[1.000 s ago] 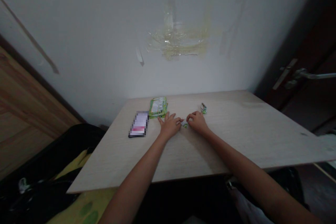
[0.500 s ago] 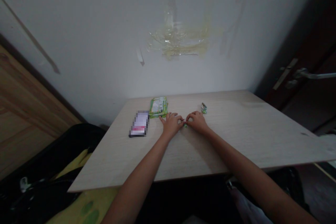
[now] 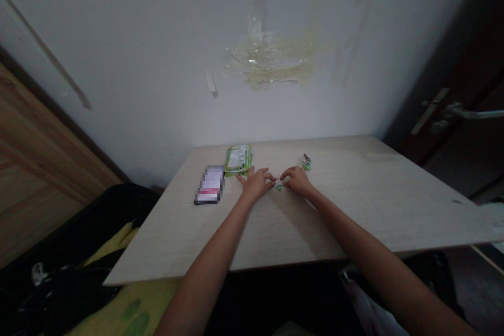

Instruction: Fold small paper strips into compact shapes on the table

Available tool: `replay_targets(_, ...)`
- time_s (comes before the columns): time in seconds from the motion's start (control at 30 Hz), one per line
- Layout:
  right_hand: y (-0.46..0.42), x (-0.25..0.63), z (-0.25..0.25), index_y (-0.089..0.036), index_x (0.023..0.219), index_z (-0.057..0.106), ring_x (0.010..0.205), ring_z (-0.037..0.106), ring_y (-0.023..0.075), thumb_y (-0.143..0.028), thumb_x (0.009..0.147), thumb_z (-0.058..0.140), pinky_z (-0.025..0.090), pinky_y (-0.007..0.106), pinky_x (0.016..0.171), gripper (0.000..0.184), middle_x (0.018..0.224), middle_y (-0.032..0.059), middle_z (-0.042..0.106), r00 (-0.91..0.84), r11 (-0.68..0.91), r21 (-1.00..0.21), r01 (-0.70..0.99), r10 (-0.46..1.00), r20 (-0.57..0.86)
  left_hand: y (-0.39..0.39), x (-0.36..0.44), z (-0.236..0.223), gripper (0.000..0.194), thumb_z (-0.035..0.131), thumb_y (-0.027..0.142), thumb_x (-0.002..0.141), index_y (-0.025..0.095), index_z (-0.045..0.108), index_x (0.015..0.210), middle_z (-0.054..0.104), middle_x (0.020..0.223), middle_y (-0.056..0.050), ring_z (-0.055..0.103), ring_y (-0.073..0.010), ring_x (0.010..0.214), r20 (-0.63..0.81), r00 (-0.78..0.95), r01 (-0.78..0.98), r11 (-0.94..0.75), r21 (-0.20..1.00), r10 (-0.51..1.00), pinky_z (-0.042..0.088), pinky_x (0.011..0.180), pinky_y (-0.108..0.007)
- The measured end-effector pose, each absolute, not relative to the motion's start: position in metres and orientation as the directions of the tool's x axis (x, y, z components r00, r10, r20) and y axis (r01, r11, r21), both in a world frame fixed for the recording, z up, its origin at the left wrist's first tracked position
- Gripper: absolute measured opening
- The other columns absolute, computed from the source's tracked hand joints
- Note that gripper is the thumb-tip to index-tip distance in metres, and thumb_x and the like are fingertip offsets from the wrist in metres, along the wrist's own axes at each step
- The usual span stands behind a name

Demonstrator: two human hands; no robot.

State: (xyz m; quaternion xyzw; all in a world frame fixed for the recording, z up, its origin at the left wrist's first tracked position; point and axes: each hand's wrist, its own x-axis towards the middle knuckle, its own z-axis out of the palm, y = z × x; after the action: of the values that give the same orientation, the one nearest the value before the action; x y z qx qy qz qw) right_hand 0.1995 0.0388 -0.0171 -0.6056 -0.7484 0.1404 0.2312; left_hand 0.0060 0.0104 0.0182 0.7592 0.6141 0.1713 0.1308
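Both my hands rest on a pale wooden table (image 3: 354, 205), fingertips meeting over a small green and white wrapper piece (image 3: 279, 187). My left hand (image 3: 255, 184) lies with its fingers partly spread, thumb and forefinger pinching the piece's left side. On the other side, my right hand (image 3: 297, 180) is curled and pinches its right end. A second small green wrapper (image 3: 306, 161) lies just beyond my right hand. A green packet (image 3: 238, 159) sits right behind my left hand.
A phone (image 3: 210, 184) lies left of the packet. The white wall behind the table carries old tape marks (image 3: 271, 60). A dark door with a metal handle (image 3: 464, 112) stands at the right. Dark and yellow fabric (image 3: 79, 252) lies below the table's left edge.
My hands stayed in place over the small wrapper piece, fingers shifting slightly closer together on it. The view tilted a little.
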Motion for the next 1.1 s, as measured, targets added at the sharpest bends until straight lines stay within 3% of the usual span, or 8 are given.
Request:
replay_targets(0.27, 0.039, 0.202, -0.013, -0.025, 0.099, 0.079, 0.116, 0.052, 0.0227, -0.017, 0.074, 0.066, 0.031, 0.034, 0.104, 0.029, 0.116, 0.0066, 0.067, -0.179, 0.226, -0.497, 0.838, 0.974, 0.141, 0.010, -0.003, 0.016, 0.027, 0.054, 0.048, 0.091, 0.049, 0.071, 0.111, 0.045, 0.154, 0.008, 0.016, -0.0422, 0.149, 0.061, 0.225, 0.891, -0.231, 0.390, 0.972, -0.003, 0.103, -0.083)
replay_targets(0.57, 0.039, 0.205, -0.012, -0.024, 0.098, 0.078, 0.114, 0.054, 0.0229, -0.009, 0.070, 0.065, 0.031, 0.035, 0.106, 0.035, 0.113, 0.0067, 0.069, -0.196, 0.246, -0.514, 0.822, 0.969, 0.152, 0.010, -0.001, 0.014, 0.026, 0.057, 0.045, 0.090, 0.049, 0.072, 0.111, 0.042, 0.156, 0.005, 0.012, -0.0426, 0.150, 0.081, 0.215, 0.895, -0.229, 0.382, 0.973, -0.004, 0.102, -0.084)
replay_targets(0.83, 0.032, 0.206, -0.016, -0.018, 0.108, 0.075, 0.115, 0.052, 0.0247, -0.017, 0.072, 0.068, 0.032, 0.035, 0.106, 0.036, 0.115, 0.0108, 0.065, -0.133, 0.229, -0.517, 0.825, 0.967, 0.216, 0.005, 0.001, 0.011, 0.025, 0.058, 0.047, 0.089, 0.050, 0.071, 0.110, 0.044, 0.154, 0.006, 0.014, -0.0398, 0.150, 0.145, 0.187, 0.898, -0.229, 0.376, 0.972, -0.006, 0.106, -0.081)
replay_targets(1.1, 0.021, 0.206, -0.015, -0.016, 0.106, 0.075, 0.115, 0.051, 0.0250, -0.020, 0.079, 0.063, 0.032, 0.034, 0.106, 0.030, 0.113, 0.0117, 0.063, -0.188, 0.300, -0.507, 0.808, 0.947, 0.261, 0.000, 0.004, 0.011, 0.023, 0.063, 0.047, 0.086, 0.043, 0.075, 0.105, 0.047, 0.152, 0.003, 0.019, -0.0375, 0.148, 0.205, 0.133, 0.899, -0.205, 0.386, 0.970, -0.002, 0.108, -0.080)
